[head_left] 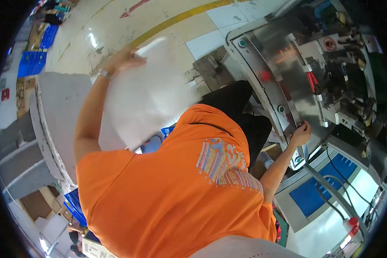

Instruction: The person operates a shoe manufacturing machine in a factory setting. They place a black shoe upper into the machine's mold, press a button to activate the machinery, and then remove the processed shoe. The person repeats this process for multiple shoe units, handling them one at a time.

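Note:
My left hand (127,61) is stretched out at the upper left, its fingers closed on the edge of a thin white sheet (150,92). The sheet hangs beside my lap and is smeared by motion; whether it is plastic or foam I cannot tell. On the other side, my right hand (301,134) rests at the front edge of a metal machine (284,56), near the lower end of its button panel (268,88). Those fingers are curled in a pinch, and whatever is between them is too small to make out.
The panel carries a red button (265,76) and green buttons (242,43). A grey slab-like surface (66,103) stands at my left. Blue bins (32,63) sit at the far left. Behind the machine's lower end are a hose and cables (331,189). Other people are in the background.

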A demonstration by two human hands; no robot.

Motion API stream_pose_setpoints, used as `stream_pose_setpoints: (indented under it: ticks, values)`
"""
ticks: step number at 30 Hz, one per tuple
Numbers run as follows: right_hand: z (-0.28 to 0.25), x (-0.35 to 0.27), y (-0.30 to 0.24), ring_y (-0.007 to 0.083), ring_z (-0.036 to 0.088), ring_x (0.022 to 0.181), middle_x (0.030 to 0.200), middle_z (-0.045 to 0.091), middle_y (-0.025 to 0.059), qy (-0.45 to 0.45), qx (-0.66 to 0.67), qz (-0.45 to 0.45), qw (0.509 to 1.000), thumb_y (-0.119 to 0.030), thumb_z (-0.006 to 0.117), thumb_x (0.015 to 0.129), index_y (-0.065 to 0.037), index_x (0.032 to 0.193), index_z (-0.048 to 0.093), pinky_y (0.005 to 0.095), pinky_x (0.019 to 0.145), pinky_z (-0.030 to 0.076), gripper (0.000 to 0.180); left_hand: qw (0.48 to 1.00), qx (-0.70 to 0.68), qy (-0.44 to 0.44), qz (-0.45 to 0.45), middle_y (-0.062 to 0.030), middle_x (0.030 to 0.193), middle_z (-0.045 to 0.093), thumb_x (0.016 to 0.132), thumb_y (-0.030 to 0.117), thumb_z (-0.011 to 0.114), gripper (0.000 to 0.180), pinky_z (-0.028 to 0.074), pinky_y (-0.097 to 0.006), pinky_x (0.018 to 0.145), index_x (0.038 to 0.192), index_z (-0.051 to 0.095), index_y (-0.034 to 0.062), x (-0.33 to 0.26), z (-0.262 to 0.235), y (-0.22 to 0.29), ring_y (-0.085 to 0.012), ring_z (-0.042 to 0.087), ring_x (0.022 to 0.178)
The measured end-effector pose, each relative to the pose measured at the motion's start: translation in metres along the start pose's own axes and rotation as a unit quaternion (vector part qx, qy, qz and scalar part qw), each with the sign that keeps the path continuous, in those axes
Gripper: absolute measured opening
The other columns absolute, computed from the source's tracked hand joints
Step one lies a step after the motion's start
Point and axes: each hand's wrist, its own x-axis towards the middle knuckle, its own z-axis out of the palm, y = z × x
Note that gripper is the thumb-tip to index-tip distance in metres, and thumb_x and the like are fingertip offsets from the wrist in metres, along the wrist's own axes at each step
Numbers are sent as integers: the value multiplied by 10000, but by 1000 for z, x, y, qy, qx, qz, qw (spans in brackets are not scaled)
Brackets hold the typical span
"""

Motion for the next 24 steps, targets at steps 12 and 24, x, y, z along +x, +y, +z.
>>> stream_pose_setpoints:
  ticks: [12,24]
  values:
    - [7,7,18,270,602,812,917,645,69,-21,-20,-40,999,-173,518,797,-140,909,672,398,666,462,194,908,-385,151,-64,-85,953,622,736,420,690,606,463,-253,765,1144,512,9,-47,12,-40,-157,604,781]
    - [2,9,19,283,597,827,922,632,87,-46,-16,-74,996,-129,526,771,-111,893,672,405,702,462,192,768,-613,184,-14,-76,902,612,732,350,715,452,470,-241,733,1008,585,16,-80,16,-55,-120,573,794]
